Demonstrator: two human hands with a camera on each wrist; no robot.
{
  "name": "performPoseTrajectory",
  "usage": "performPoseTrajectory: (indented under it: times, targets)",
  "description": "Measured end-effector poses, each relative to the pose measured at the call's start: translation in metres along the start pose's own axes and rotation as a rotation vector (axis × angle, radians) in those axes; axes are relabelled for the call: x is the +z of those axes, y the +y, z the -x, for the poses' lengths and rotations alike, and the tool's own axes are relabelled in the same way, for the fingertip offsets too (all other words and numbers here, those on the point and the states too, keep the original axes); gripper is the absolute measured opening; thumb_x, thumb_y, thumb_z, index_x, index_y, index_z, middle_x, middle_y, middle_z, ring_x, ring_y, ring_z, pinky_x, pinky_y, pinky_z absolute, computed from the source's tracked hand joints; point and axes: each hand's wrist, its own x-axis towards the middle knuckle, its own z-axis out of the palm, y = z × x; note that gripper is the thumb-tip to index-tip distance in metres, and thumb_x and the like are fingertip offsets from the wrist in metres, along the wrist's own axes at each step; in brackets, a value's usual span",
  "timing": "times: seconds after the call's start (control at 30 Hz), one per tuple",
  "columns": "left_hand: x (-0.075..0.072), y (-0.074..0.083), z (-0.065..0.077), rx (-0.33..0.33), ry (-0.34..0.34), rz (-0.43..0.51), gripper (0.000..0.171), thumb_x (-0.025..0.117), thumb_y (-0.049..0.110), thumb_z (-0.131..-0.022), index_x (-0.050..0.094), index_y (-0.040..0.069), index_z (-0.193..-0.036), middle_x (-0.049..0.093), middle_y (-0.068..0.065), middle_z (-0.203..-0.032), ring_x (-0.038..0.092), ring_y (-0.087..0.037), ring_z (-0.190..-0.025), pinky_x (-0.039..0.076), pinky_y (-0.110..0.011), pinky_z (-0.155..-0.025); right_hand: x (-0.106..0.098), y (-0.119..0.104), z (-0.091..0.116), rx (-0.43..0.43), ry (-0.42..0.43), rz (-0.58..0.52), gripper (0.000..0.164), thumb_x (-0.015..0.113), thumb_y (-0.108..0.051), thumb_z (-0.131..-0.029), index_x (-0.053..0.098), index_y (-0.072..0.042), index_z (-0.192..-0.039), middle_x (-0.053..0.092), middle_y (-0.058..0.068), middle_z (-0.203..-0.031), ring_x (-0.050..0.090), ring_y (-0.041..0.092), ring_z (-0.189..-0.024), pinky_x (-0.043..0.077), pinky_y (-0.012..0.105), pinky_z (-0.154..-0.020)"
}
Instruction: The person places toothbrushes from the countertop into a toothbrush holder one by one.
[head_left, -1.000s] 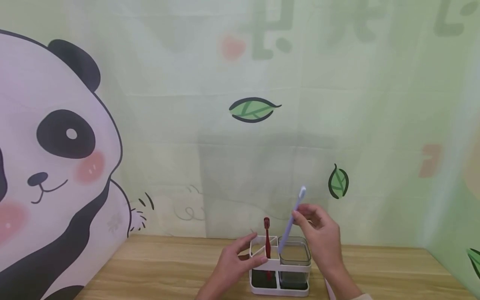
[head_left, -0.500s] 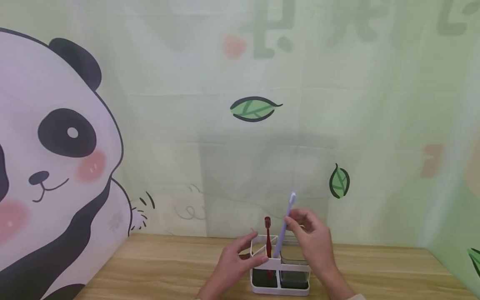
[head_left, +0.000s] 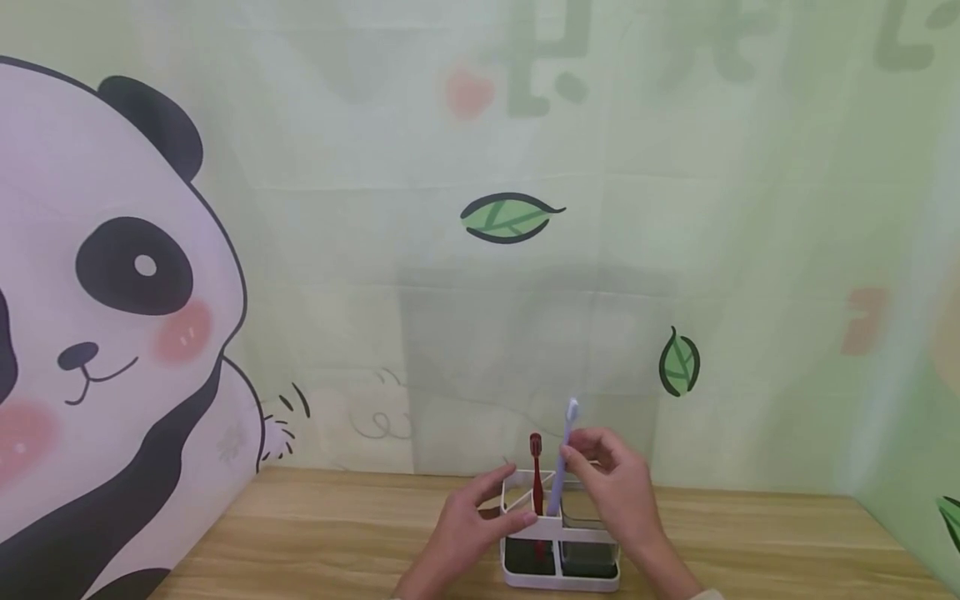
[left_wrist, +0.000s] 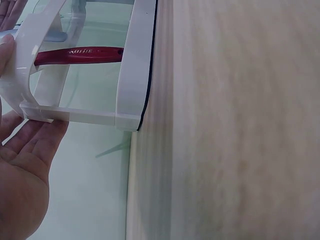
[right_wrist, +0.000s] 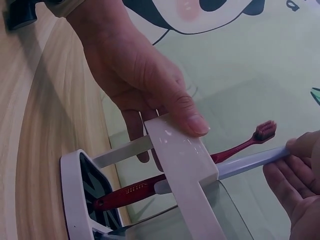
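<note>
A white toothbrush holder (head_left: 588, 536) with a dark base stands on the table. My left hand (head_left: 465, 521) grips its left side, thumb on the front of the upper frame and fingers behind. A red toothbrush (head_left: 537, 479) stands in the holder, head up; its handle end reaches the base in the right wrist view. My right hand (head_left: 618, 492) pinches a lavender toothbrush (right_wrist: 250, 162) between thumb and fingers. That brush points head up, and its lower end is inside the upper frame beside the red one, above the base. A clear cup (right_wrist: 170, 225) fills the holder's right side.
The wooden table (head_left: 337, 533) extends to both sides of the holder. Behind it hangs a pale green backdrop (head_left: 337, 250) printed with leaves and a panda (head_left: 135, 358). A dark object (right_wrist: 21, 14) sits by the left sleeve in the right wrist view.
My right hand has moved left and down with the lavender toothbrush, which has become more upright and passed from the cup's edge to beside the red one. My left hand keeps its grip.
</note>
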Motion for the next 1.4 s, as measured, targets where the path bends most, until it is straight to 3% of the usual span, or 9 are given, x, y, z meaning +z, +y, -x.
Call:
performPoseTrajectory:
  times: [0.23, 0.43, 0.73, 1.4]
  targets:
    - [0.0005, 0.0003, -0.0008, -0.010, 0.002, -0.007, 0.064, 0.086, 0.026, -0.093, 0.061, 0.007, -0.149, 0.058, -0.019, -0.151, 0.060, -0.040, -0.133, 0.060, -0.045, -0.099, 0.0012, 0.0033, 0.0006, -0.009, -0.029, 0.005, 0.013, 0.078, 0.000, -0.095, 0.071, 0.002, -0.106, 0.074, 0.010, -0.097, 0.073, 0.019, -0.090, 0.062, 0.023, -0.083]
    - [0.0003, 0.0003, -0.0006, 0.004, 0.004, -0.004, 0.064, 0.086, 0.024, -0.093, 0.061, 0.005, -0.149, 0.058, -0.020, -0.150, 0.060, -0.040, -0.132, 0.060, -0.043, -0.099, 0.0000, 0.0049, 0.0007, 0.054, -0.064, 0.045, 0.015, 0.081, -0.005, -0.095, 0.071, 0.000, -0.106, 0.072, 0.006, -0.095, 0.069, 0.017, -0.090, 0.059, 0.022, -0.081]
    - [0.0001, 0.0020, 0.0004, -0.028, -0.003, -0.003, 0.065, 0.085, 0.026, -0.094, 0.059, 0.008, -0.150, 0.058, -0.018, -0.150, 0.059, -0.041, -0.134, 0.059, -0.047, -0.100, 0.0001, 0.0068, 0.0000, 0.094, -0.109, 0.083, 0.014, 0.079, -0.003, -0.095, 0.071, -0.002, -0.106, 0.071, 0.005, -0.096, 0.069, 0.019, -0.093, 0.060, 0.032, -0.088]
    - [0.0004, 0.0006, -0.0006, -0.006, -0.001, -0.007, 0.064, 0.085, 0.026, -0.094, 0.060, 0.006, -0.149, 0.059, -0.018, -0.149, 0.061, -0.039, -0.131, 0.060, -0.045, -0.099, -0.0007, 0.0092, 0.0008, 0.123, -0.185, 0.120, 0.014, 0.078, 0.002, -0.093, 0.070, -0.004, -0.103, 0.071, 0.002, -0.094, 0.069, 0.018, -0.091, 0.058, 0.027, -0.083]
